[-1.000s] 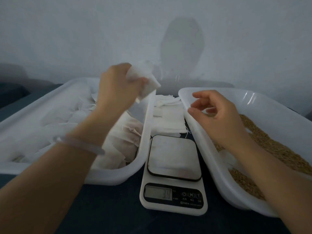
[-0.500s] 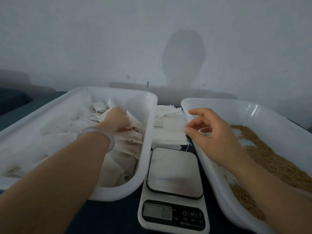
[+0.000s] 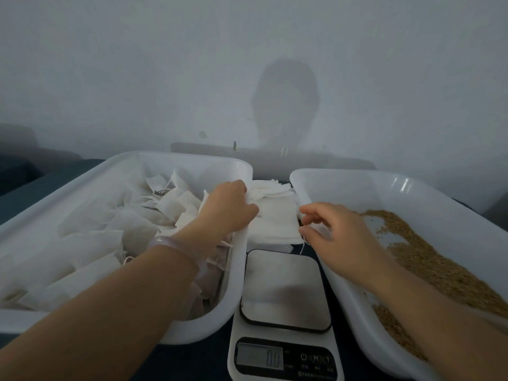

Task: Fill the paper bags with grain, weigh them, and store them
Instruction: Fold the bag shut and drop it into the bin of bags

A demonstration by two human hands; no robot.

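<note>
Small hand-packing station, likely home or modest workshop. Digital kitchen scale point(image 3: 284, 312) on dark worktop point(image 3: 55, 182). White plastic tub point(image 3: 237, 284) of paper bags point(image 3: 132, 229) left of scale. Tub point(image 3: 357, 174) of grain point(image 3: 428, 259) right of scale. Bag stack point(image 3: 275, 218) behind scale. Bare pale wall point(image 3: 165, 64) beyond.

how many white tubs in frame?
2. Left tub holds paper bags; right tub holds grain. Scale sits between them. None looks hidden.
</note>
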